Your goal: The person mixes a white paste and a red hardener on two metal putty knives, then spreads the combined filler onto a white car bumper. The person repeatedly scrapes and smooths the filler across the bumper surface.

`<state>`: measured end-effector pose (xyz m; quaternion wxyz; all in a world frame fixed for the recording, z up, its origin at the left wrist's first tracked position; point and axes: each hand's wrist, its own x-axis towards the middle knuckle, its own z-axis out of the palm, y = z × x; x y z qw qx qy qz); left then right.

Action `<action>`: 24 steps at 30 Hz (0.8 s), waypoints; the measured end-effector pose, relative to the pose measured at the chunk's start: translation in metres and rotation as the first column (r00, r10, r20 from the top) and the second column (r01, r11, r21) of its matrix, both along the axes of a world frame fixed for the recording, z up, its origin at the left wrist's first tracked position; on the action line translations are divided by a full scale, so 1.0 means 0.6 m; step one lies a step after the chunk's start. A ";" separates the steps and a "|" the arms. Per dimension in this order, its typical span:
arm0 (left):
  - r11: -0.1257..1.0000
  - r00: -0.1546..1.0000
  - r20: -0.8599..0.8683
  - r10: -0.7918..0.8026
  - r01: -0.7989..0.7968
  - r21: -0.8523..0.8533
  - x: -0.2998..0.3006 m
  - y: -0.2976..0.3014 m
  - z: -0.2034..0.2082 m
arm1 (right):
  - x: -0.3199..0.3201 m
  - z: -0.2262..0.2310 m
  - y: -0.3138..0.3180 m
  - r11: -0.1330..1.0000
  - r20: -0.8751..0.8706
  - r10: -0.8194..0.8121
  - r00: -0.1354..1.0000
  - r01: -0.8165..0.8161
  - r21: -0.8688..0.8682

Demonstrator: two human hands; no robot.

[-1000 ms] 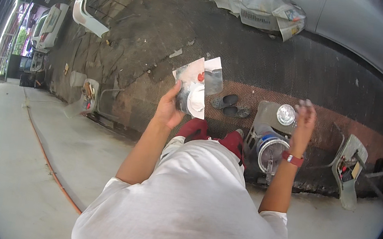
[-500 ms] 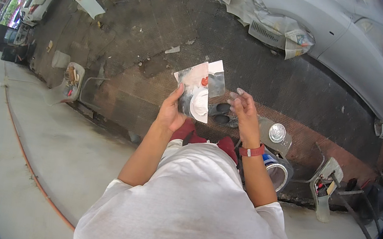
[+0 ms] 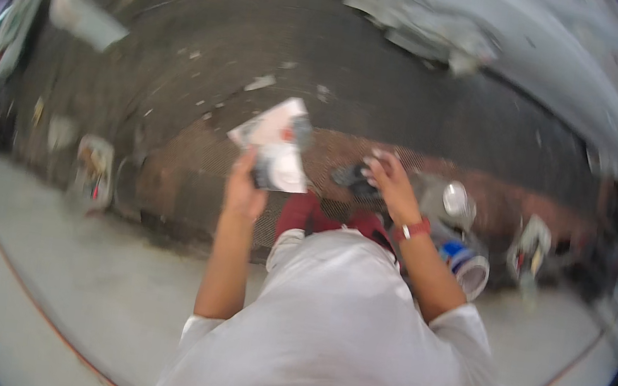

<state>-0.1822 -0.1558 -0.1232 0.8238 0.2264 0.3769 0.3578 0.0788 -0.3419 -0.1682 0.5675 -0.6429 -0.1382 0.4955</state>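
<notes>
Leftward in the view, away from the right hand (image 3: 392, 184), the board (image 3: 264, 129) and the left hand (image 3: 245, 191) are now shifted compared with half a second ago, and the gap between the hands is widened. The whole scene is also swung and blurred. The board is gripped at its near left edge by the left hand, with the thumb laid along that edge. White paste (image 3: 283, 166) is carried on its near part, and a red dab (image 3: 287, 135) is seen beyond it, toward the right edge.

From the fingers of the right hand, the board lies to the left, well apart; its long axis is run from near to far, the far end leaned left. The right fingers are loosely bent, and nothing is seen held in them. Dark shoes (image 3: 356, 177) are partly covered by that hand. Farther right, a round silver lid (image 3: 457, 202) and a bucket (image 3: 460, 255) with a blue band are seen. No brand, label or writing can be read through the blur.
</notes>
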 end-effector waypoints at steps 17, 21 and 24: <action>0.930 0.897 -0.255 -0.361 0.365 -0.034 0.229 -0.149 0.082 | 0.300 -0.020 -0.803 -0.055 0.375 -0.914 -0.154 0.963 0.262; 0.908 0.861 -0.296 -0.413 0.414 -0.063 0.281 -0.264 0.093 | 0.305 -0.170 -0.953 0.022 0.550 -0.835 0.032 0.999 -0.024; 0.886 0.832 -0.318 -0.455 0.457 -0.075 0.311 -0.315 0.121 | 0.290 -0.289 -0.984 0.115 0.671 -0.696 0.254 0.962 -0.246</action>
